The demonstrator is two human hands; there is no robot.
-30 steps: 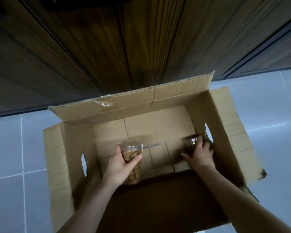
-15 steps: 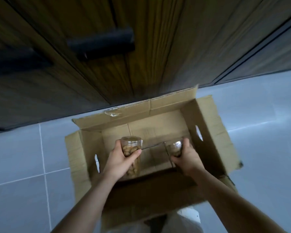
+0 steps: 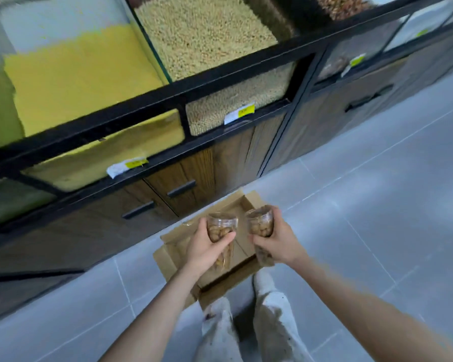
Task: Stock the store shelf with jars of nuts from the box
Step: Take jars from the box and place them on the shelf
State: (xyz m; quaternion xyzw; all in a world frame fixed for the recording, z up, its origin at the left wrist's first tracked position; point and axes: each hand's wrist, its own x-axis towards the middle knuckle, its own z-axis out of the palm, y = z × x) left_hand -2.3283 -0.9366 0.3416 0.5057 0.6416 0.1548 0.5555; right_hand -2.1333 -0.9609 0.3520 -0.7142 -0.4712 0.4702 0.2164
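here each hand's fingers [image 3: 226,235] wrap a nut jar [image 3: 221,228] above the box [image 3: 171,253].

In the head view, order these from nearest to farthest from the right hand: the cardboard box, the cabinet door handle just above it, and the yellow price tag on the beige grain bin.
From the right hand:
1. Cardboard box, on the floor directly beneath.
2. Cabinet door handle, up and left on the wooden door.
3. Yellow price tag, higher on the bin rail.
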